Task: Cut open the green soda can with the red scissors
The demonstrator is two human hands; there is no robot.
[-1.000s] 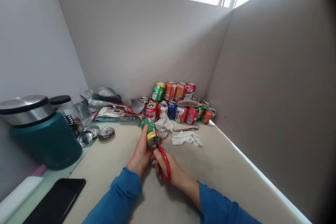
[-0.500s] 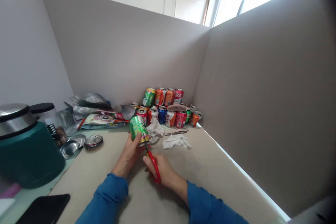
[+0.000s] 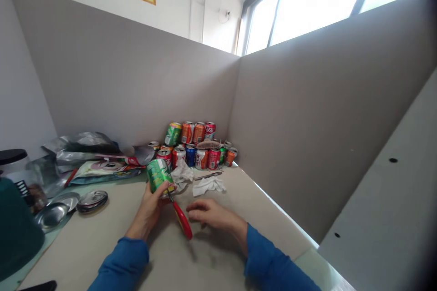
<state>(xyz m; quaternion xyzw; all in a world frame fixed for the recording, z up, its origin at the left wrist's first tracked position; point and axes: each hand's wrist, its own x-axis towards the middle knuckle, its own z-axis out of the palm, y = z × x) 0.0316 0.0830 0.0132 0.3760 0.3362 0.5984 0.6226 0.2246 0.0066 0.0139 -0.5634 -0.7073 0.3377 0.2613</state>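
My left hand (image 3: 150,209) is closed around a green soda can (image 3: 159,176), which it holds tilted above the table. A pair of scissors with red handles (image 3: 183,222) hangs from the can's lower end, its blades mostly hidden by the can and my thumb. Just right of the handles, my right hand (image 3: 213,213) is empty, its fingers loosely bent and not touching the scissors. Crumpled white tissue (image 3: 182,173) lies behind the can, and another white tissue (image 3: 209,185) is flat on the table to its right.
Several drink cans (image 3: 201,159) are stacked at the back, with a brush (image 3: 208,144) on them. A thin dark tool (image 3: 207,176) lies before them. Left are cut can ends (image 3: 92,201), plastic bags (image 3: 105,169) and a teal container (image 3: 17,232). Partition walls (image 3: 307,113) enclose the table.
My right hand has let go of the scissors and moved to the right of them. The scissors stay at the can in my left hand. My view has turned right.
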